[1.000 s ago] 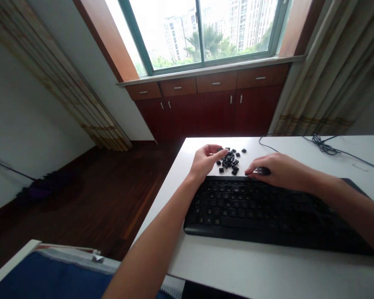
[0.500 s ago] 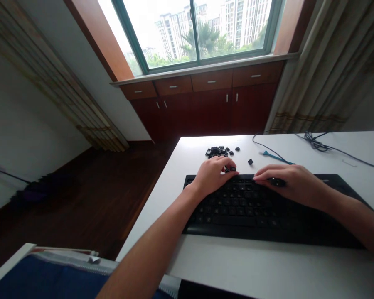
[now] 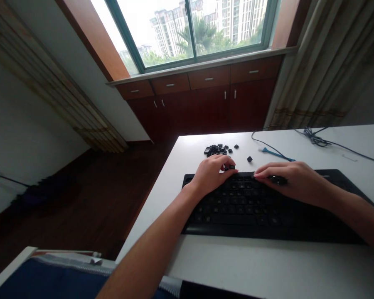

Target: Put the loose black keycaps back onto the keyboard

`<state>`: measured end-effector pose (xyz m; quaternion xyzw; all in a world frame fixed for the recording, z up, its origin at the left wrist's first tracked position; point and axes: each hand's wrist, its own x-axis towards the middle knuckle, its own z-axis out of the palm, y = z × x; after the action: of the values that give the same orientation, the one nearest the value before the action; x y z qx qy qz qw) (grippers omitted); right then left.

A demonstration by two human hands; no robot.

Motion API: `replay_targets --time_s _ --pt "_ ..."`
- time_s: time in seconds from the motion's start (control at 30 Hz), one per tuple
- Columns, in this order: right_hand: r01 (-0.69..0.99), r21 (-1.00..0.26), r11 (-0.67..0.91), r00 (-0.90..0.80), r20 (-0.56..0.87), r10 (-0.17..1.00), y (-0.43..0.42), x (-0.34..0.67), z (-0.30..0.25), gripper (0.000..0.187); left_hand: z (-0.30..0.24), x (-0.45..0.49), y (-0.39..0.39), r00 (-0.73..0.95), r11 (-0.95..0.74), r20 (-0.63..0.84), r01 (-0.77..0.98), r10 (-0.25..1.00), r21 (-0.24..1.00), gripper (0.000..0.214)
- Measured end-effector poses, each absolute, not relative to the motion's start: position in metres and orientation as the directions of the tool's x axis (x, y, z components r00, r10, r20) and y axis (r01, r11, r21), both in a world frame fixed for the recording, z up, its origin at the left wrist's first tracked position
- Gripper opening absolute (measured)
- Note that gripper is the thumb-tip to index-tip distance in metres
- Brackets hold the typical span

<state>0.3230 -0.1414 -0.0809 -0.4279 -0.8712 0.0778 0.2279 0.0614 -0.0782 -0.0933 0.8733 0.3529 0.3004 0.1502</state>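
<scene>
A black keyboard (image 3: 237, 229) lies on the white table, with many of its key positions seemingly stripped of caps. At its back edge, on the left, my left hand (image 3: 210, 172) is curled round small black keycaps (image 3: 231, 167) between thumb and fingers. My right hand (image 3: 294, 178) rests over the top row, thumb and fingertips pinched at the keyboard's back edge. Under its curled fingers shows a shiny black object (image 3: 278, 180); its kind is hard to make out. Behind my left hand sits a pile of loose black keycaps (image 3: 214, 149), and a single keycap (image 3: 249, 159) lies between the hands.
A blue tool (image 3: 274, 153) lies behind my right hand, beside a black cable (image 3: 318, 140) and a thin bent wire (image 3: 349, 158). The white table (image 3: 237, 261) ends at the left over a dark floor. A blue chair-like item (image 3: 50, 278) is at lower left.
The camera view has shifted slightly. Both hands stay in almost the same places on the keyboard, still with fingers closed.
</scene>
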Motion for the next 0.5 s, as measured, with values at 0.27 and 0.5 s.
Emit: replay_targets --time_s 0.27,0.5 --pt "0.695 -0.346 0.630 -0.532 0.340 0.775 -0.1422 0.3245 -0.0812 0.020 -0.0929 0.0612 -0.0767 0.561 -0.682 0.400 0.501 0.725 0.534 0.018" --pt "0.666 -0.379 0.643 -0.538 0.353 0.765 -0.1410 0.3275 -0.0828 0.021 -0.0933 0.0606 -0.0771 0.567 -0.685 0.402 0.484 0.719 0.545 0.020"
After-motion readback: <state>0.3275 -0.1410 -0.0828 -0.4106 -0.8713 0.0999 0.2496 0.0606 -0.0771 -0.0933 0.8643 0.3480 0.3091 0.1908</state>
